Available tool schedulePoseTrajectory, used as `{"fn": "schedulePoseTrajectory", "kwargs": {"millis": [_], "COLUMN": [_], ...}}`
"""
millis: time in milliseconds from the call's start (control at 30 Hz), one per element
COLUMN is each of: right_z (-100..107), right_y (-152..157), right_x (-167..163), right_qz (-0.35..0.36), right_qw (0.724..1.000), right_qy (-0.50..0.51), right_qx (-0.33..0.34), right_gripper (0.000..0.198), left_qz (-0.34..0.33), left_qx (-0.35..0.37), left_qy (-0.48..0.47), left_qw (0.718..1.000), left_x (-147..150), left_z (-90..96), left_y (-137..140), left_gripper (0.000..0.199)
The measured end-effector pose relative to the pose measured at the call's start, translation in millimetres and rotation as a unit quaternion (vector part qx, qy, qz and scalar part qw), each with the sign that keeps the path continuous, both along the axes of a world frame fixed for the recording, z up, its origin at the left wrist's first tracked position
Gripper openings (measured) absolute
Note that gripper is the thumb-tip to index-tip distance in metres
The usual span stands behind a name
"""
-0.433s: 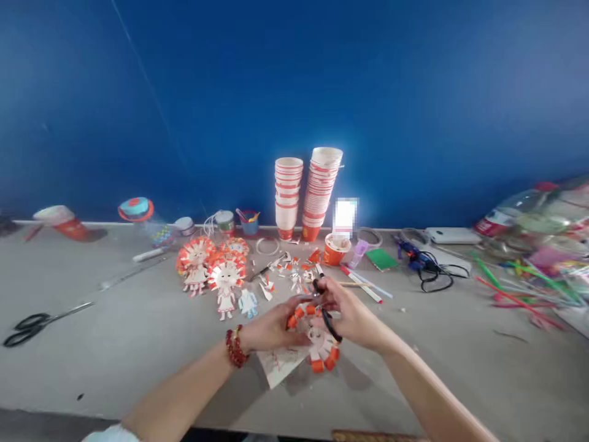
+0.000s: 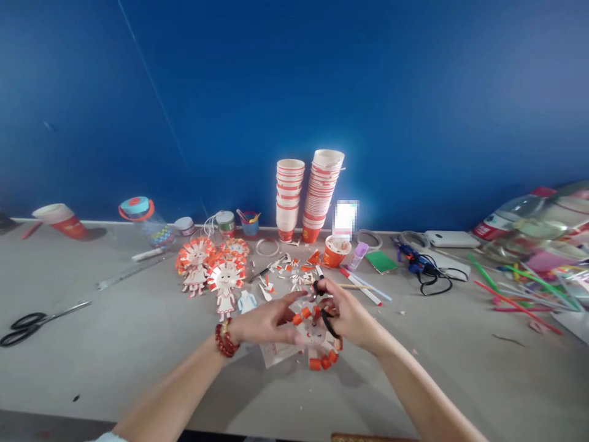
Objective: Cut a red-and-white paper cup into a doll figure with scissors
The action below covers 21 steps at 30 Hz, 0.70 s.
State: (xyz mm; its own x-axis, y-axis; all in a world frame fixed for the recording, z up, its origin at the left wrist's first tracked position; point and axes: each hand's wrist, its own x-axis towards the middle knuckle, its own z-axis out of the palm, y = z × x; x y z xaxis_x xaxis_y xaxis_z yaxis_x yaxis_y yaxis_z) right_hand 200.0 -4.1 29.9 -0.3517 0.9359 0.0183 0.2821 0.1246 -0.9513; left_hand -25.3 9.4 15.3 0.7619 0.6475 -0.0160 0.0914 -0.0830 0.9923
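My right hand (image 2: 352, 319) is closed on black-handled scissors (image 2: 329, 324), whose blades are hard to make out. Just beneath its fingers is a round white paper cutout (image 2: 327, 359) with orange-tipped strips fanned around it and a small drawn face. At the cutout's left edge, my left hand (image 2: 264, 322) has its thumb and fingers spread; whether the thumb touches the edge is unclear. A white paper sheet (image 2: 275, 355) with red lines lies partly under that hand. Left of it are paper dolls (image 2: 225, 282) with similar fringed heads and a blue-and-white paper dress (image 2: 247, 301).
Two tall stacks of paper cups (image 2: 288, 202) stand by the blue wall. Cut scraps (image 2: 294, 270) litter the table behind my hands. A second pair of scissors (image 2: 39, 322) lies far left. On the right are a blue glue gun (image 2: 411, 255) and colourful straws (image 2: 515, 294).
My left hand has shifted left, and its fingers have spread from the cutout. My right hand still grips the scissors in nearly the same place.
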Motion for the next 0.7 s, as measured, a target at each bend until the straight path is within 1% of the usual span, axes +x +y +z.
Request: {"fn": "schedulePoseTrajectory", "kwargs": {"millis": [67,100,133,167,200,233,267,333,400,467,533,600,700], "right_z": [0.2,0.1,-0.3,-1.1,-2.2,-3.6,-5.3,-8.8,-11.8,-13.5,-13.7,-12.8,-12.7], "right_y": [1.8,2.2,2.2,1.9,1.2,0.4,-0.5,-2.1,-3.0,-3.7,-5.5,-9.1,-16.5], "right_x": [2.7,3.6,3.9,3.4,1.9,-0.5,-3.6,-10.8,-17.7,-23.6,-29.6,-37.0,-49.7], "right_qz": [-0.044,-0.072,-0.102,-0.134,-0.165,-0.190,-0.205,-0.235,-0.263,-0.279,-0.285,-0.284,-0.269], "right_qw": [0.992,0.982,0.967,0.950,0.932,0.914,0.899,0.870,0.842,0.821,0.809,0.807,0.818], "right_qy": [0.106,0.160,0.213,0.261,0.302,0.337,0.367,0.411,0.446,0.470,0.484,0.488,0.479], "right_qx": [-0.050,-0.075,-0.094,-0.108,-0.115,-0.119,-0.127,-0.140,-0.151,-0.165,-0.172,-0.172,-0.169], "right_gripper": [0.037,0.039,0.040,0.042,0.041,0.041,0.042,0.039,0.034,0.030,0.030,0.030,0.031], "left_qz": [0.001,0.013,0.039,0.071,0.110,0.136,0.137,0.131,0.117,0.120,0.138,0.182,0.263], "left_qx": [-0.061,-0.103,-0.130,-0.134,-0.117,-0.094,-0.078,-0.068,-0.050,-0.040,-0.011,0.004,0.002], "left_qy": [-0.060,-0.117,-0.183,-0.244,-0.298,-0.328,-0.339,-0.339,-0.347,-0.341,-0.307,-0.241,-0.154], "left_qw": [0.996,0.988,0.974,0.958,0.941,0.930,0.928,0.929,0.929,0.932,0.941,0.953,0.952], "left_x": [-11.0,-13.7,-13.6,-10.8,-5.6,1.2,8.7,22.3,30.0,31.5,30.1,28.8,30.2], "left_z": [7.2,8.4,7.3,3.8,-1.7,-8.7,-16.4,-30.3,-38.4,-40.7,-40.6,-39.8,-34.1], "left_y": [9.7,13.5,15.7,16.1,14.6,11.2,6.6,-4.2,-13.3,-18.3,-20.1,-21.1,-23.7], "left_gripper": [0.067,0.068,0.073,0.078,0.078,0.076,0.077,0.079,0.088,0.096,0.097,0.083,0.055]}}
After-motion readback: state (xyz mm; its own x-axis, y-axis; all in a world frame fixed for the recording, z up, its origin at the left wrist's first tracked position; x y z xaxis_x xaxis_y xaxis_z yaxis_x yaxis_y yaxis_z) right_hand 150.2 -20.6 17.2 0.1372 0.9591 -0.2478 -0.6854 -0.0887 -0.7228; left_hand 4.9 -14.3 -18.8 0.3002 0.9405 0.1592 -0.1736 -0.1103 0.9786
